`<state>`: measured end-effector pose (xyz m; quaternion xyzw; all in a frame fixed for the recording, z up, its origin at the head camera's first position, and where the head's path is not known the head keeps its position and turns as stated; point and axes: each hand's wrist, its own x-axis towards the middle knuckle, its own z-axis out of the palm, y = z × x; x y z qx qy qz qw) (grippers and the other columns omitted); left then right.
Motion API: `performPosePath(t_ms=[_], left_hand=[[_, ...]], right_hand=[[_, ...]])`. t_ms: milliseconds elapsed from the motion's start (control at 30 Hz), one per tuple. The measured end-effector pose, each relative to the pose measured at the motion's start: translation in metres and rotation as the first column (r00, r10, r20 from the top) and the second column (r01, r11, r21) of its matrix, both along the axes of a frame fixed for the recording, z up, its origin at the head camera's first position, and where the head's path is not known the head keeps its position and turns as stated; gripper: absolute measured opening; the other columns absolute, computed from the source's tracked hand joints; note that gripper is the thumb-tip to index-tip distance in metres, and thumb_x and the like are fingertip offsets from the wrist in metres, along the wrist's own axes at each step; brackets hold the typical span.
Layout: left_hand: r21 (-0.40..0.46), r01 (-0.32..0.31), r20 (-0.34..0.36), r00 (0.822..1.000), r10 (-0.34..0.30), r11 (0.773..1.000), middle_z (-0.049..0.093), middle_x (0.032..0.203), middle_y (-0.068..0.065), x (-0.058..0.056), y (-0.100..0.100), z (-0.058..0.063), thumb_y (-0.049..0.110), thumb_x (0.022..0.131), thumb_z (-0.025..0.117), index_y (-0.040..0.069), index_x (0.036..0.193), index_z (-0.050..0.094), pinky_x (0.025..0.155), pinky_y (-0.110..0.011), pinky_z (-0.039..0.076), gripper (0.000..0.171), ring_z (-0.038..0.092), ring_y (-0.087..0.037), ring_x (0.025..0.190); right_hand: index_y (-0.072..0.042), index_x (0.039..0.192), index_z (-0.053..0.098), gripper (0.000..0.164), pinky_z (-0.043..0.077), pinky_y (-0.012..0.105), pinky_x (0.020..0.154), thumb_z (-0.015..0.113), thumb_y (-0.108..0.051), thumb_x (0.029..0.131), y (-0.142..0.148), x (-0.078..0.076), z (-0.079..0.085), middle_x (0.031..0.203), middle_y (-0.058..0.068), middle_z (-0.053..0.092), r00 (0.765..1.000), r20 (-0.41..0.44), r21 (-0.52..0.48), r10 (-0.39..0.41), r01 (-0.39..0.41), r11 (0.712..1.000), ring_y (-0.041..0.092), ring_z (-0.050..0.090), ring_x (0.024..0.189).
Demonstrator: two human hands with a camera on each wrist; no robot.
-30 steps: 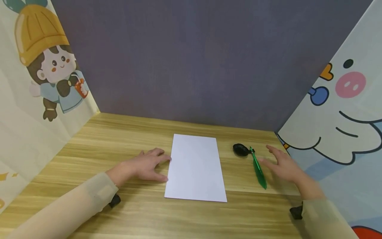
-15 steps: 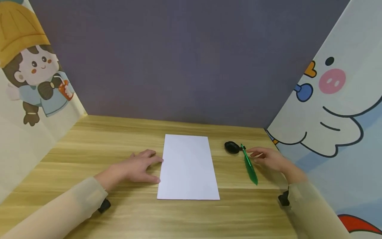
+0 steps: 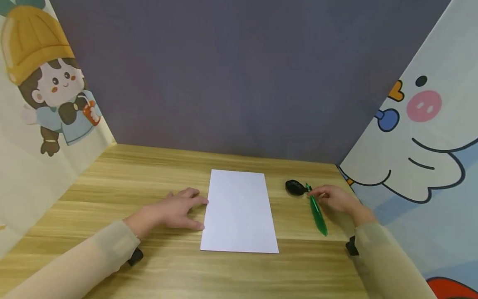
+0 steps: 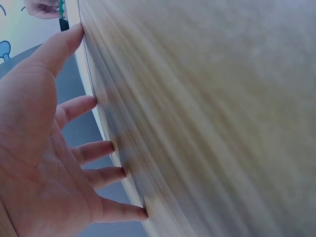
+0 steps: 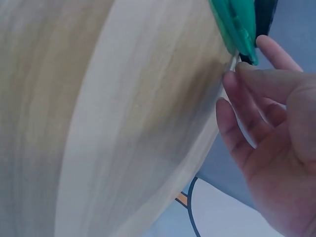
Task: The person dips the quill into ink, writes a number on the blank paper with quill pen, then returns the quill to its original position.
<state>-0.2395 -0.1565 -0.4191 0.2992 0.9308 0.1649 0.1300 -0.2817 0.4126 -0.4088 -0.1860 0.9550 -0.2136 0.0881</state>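
A sheet of white paper [image 3: 239, 211] lies flat on the wooden table. My left hand [image 3: 179, 209] rests beside it with spread fingers, thumb and index finger touching its left edge. In the left wrist view, the left fingertips [image 4: 136, 212] press on the tabletop. To the right of the paper lies a green feather pen [image 3: 318, 216], its plume pointing towards me. My right hand [image 3: 336, 199] pinches this pen near its upper end with thumb and fingers. The green plume [image 5: 237, 24] shows just beyond those fingertips in the right wrist view.
A black oval object [image 3: 295, 187] with a short neck lies against the pen's upper end. A dark panel [image 3: 224, 83] closes off the back. Cartoon-printed walls stand at left [image 3: 22, 166] and right [image 3: 440, 187].
My right hand has moved left from beside the pen, and its spread fingers have come together on it. The left hand stays at the paper's edge. The head view has shifted slightly.
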Motion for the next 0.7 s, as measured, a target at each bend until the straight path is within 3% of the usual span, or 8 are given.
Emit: performPosePath(t_ms=[200,433,700], left_hand=[[-0.006,-0.006,0.003,1.0,0.006,1.0,0.034,0.175,-0.024,0.0,0.002,0.0,0.07,0.093,0.076,0.028,0.163,0.051,0.117,-0.093,0.02,0.086,0.036,-0.05,0.161],[0.001,-0.018,0.007,1.0,0.018,1.0,0.034,0.175,-0.023,0.0,0.002,-0.001,0.069,0.093,0.077,0.028,0.163,0.052,0.118,-0.093,0.018,0.085,0.035,-0.049,0.162],[0.001,-0.019,0.004,1.0,0.019,1.0,0.035,0.174,-0.024,0.003,0.001,0.002,0.069,0.093,0.078,0.028,0.163,0.052,0.117,-0.093,0.019,0.086,0.036,-0.05,0.161]], right_hand=[[-0.007,0.134,0.078,0.043,0.062,0.054,0.092,0.057,0.012,0.102,-0.003,-0.001,-0.004,0.136,0.023,0.073,1.0,-0.019,0.029,0.0,0.0,1.0,0.046,0.068,0.122],[-0.01,0.132,0.08,0.044,0.046,0.031,0.075,0.057,0.012,0.101,-0.007,-0.002,-0.007,0.126,0.019,0.069,0.999,-0.04,0.046,-0.033,0.035,0.998,0.021,0.058,0.093],[-0.008,0.129,0.08,0.037,0.047,0.029,0.075,0.062,0.009,0.102,-0.01,-0.003,-0.008,0.116,0.014,0.07,0.997,-0.077,0.047,-0.03,0.034,0.998,0.018,0.058,0.09]])
